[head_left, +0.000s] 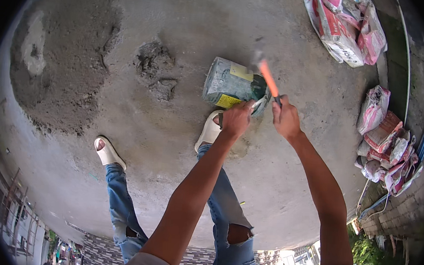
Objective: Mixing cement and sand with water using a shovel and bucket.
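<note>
L hand [237, 118] gripped bucket [228, 85] rim @12 o'clk | R hand [287, 119] clutched hammer [269, 78] @1 o'clk | mis-aim could've bruised L hand

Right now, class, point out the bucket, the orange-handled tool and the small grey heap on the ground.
Bucket [230, 85]: head view, on its side wall.
Orange-handled tool [269, 77]: head view, on the orange shaft.
Small grey heap [153, 64]: head view, on its lumpy top.
</note>
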Available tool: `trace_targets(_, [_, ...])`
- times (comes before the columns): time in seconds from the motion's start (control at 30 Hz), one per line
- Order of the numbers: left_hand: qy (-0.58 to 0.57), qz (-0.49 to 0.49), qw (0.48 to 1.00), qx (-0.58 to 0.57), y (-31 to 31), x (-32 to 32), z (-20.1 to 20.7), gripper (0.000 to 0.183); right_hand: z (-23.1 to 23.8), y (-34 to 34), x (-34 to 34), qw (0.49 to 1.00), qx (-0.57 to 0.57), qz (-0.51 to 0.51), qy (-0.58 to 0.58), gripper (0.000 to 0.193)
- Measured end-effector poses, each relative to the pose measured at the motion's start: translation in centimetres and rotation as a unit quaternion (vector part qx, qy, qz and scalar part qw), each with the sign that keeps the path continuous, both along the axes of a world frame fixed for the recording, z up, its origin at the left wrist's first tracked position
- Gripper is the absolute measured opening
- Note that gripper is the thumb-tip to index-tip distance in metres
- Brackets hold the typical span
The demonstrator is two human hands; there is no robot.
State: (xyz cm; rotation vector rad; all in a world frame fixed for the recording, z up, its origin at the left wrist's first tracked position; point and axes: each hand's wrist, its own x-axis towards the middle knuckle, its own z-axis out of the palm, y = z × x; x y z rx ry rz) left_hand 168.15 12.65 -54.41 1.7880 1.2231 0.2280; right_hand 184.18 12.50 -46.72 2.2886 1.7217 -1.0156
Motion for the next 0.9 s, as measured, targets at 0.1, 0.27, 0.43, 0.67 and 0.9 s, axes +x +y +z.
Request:
trace_targets(0.1, [0.031, -0.021, 0.994, -0.107, 0.9, -0.4, 0.5, 0.019, -0.4, 0.7, -0.1, 0.991, -0.069, 0.093, -0.066, 0.030])
trace_targets(0.27, [-0.143, 0.174, 0.958, -0.175, 5.2, -5.7, 1.3, 0.023, 3.1, 1.0, 0.4, 0.934, 0.122, -0.330, 0.057, 0.040])
trace_targets(0.43, [-0.179, 0.262, 0.915, -0.248, 12.0, -16.0, 1.9, 0.031, 5.1, -1.5, -1.2, 0.811, 0.095, -0.544, 0.195, 0.042])
trace_targets(0.67, [-0.058, 0.213, 0.933, -0.283, 13.5, -19.0, 1.6, 0.025, 4.8, -8.8, -6.5, 0.723, -0.020, -0.642, 0.252, 0.040])
trace_targets(0.9, [-0.107, 0.206, 0.923, -0.306, 16.4, -16.3, 4.1, 0.028, 4.8, -14.8, -9.4, 0.727, -0.104, -0.633, 0.247, 0.040])
